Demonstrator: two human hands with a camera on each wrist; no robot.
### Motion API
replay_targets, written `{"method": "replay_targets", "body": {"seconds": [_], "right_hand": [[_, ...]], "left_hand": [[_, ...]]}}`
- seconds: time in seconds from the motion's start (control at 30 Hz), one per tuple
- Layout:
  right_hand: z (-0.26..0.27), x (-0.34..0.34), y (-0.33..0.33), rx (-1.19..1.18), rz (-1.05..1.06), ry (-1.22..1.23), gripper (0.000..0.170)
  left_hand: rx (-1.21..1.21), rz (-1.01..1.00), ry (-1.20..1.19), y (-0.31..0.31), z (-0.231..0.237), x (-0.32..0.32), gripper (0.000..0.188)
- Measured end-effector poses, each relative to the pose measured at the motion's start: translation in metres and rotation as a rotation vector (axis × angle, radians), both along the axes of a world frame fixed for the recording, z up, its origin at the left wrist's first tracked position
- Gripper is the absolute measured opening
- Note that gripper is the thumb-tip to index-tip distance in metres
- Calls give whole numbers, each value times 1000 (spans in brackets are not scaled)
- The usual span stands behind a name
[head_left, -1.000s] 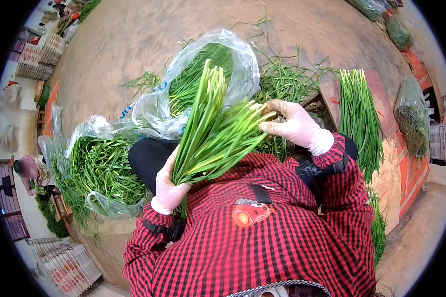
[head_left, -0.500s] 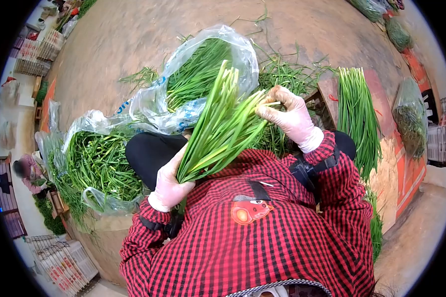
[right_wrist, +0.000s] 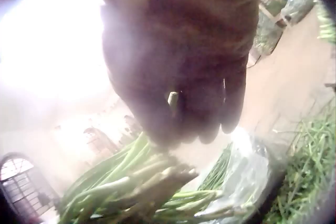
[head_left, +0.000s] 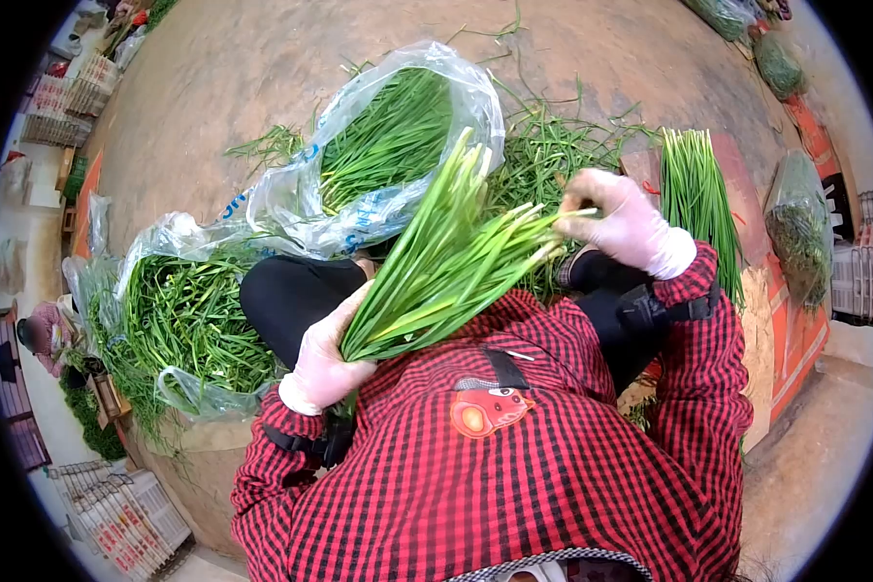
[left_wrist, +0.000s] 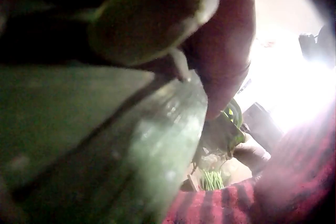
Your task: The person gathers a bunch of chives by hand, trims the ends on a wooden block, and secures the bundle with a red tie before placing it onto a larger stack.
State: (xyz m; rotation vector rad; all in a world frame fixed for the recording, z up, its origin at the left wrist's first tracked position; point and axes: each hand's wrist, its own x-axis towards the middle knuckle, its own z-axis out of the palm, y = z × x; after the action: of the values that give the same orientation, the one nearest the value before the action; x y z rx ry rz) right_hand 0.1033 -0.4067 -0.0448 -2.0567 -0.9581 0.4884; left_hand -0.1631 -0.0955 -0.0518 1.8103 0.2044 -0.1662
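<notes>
Green stalks [head_left: 436, 276] fan out from my left hand [head_left: 322, 367], its fingers curled round them, while my right hand [head_left: 619, 223] pinches one by its pale end [right_wrist: 173, 98], which I'd draw out straight and slowly, sparing its neighbours.

We make out blue capital letters on the clear plastic bag [head_left: 293, 215], O and N among them, but no whole word. On the white crates [head_left: 131, 514] we see red markings, too small to read.
</notes>
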Motion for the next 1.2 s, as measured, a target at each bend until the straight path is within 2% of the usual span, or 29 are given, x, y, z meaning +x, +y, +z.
{"method": "replay_targets", "body": {"seconds": [0.07, 0.17, 0.23, 0.3, 0.37, 0.43, 0.5, 0.57, 0.7, 0.83, 0.97, 1.13, 1.2], "right_hand": [[-1, 12, -16, -17, -118, -23, 21], [-27, 47, -53, 51, -378, -231, 18], [-38, 72, -82, -144, -735, -136, 16], [-36, 67, -81, -429, -671, -214, 20], [-50, 40, -45, -1, -436, -695, 26], [-17, 5, 1, 121, -240, -506, 34], [-13, -10, 35, 191, 13, -452, 33], [-12, -25, 59, 217, 42, -551, 32], [-22, -27, 73, 274, -89, -456, 29], [-10, -25, 75, 262, -124, -548, 29], [-7, -32, 79, 210, 88, -636, 21], [-9, -33, 82, 84, 118, -826, 20], [-15, -25, 77, 11, 129, -870, 18]], "left_hand": [[-174, 48, 39, 2, 1, -1, 86], [-376, 144, 151, 11, -2, -8, 85], [-429, 200, 262, 20, -3, -12, 82], [-467, 226, 274, 23, -5, -13, 80], [-493, 236, 328, 24, -2, -12, 80], [-489, 250, 336, 18, -1, -7, 79], [-478, 226, 355, 14, 2, -2, 79], [-499, 217, 355, 10, 7, 0, 79], [-529, 219, 331, 11, 4, -4, 79], [-560, 197, 349, 14, 3, -6, 78], [-635, 210, 379, 8, 5, -2, 69], [-649, 80, 397, 13, -2, -5, 75], [-655, 101, 405, 10, 2, -5, 74]]}}
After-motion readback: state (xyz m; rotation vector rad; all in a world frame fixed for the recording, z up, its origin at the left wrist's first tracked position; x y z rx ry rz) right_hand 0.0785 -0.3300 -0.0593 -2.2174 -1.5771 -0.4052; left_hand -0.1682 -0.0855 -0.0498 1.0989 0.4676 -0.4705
